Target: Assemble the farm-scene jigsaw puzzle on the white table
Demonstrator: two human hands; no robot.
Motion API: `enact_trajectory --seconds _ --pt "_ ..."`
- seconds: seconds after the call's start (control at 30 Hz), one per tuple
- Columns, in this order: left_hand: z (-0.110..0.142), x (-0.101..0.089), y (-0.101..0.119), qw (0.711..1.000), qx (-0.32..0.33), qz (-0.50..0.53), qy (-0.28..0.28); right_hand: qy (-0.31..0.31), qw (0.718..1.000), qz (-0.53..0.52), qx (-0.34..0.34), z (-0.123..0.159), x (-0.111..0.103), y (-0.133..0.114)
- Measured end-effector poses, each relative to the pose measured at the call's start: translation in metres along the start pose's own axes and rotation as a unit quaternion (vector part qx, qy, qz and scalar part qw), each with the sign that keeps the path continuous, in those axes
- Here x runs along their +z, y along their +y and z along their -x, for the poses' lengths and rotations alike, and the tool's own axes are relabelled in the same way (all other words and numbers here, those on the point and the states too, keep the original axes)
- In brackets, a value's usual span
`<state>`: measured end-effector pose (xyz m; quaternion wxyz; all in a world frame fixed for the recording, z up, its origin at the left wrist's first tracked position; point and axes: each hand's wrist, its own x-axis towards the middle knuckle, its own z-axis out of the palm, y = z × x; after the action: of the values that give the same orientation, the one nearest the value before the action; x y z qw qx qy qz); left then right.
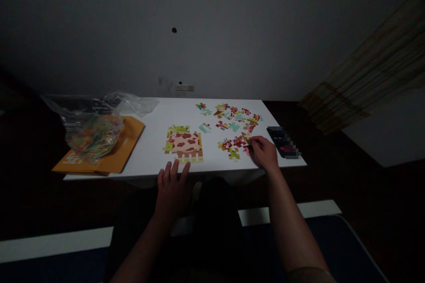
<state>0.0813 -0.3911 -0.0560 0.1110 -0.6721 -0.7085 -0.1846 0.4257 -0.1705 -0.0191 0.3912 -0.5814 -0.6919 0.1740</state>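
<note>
Crinkled, glossy clear plastic gleams on the bag (75, 130), over matt paper on the orange packet (133, 135)! The white tabletop (175, 108) looks smooth; the jigsaw pieces (234, 154) look like matt card; the phone (279, 138) shows a smooth, dark face; cloth folds run down the curtain (358, 66).

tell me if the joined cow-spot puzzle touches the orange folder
Apart: the head view shows white tabletop between the joined puzzle and the orange folder.
</note>
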Motion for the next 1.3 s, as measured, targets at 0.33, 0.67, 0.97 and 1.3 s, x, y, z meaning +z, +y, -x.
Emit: enact_trajectory --seconds 0.33,0.67,0.97,1.3 --pt "0.0 -0.001 -0.001 1.0 0.001 0.012 -0.012 -0.056 0.992 -0.039 -0.108 0.009 -0.01 -0.024" --pt "-0.001 -0.006 -0.001 1.0 0.012 0.003 -0.01 -0.207 0.964 0.055 -0.155 0.032 -0.006 -0.045" --pt "0.0 -0.008 0.004 0.999 0.007 0.024 -0.031 -0.268 0.95 0.02 -0.157 0.018 0.002 -0.065" --pt "0.006 -0.01 -0.006 0.997 0.04 0.044 -0.046 -0.226 0.94 -0.234 -0.105 -0.042 0.12 -0.179"
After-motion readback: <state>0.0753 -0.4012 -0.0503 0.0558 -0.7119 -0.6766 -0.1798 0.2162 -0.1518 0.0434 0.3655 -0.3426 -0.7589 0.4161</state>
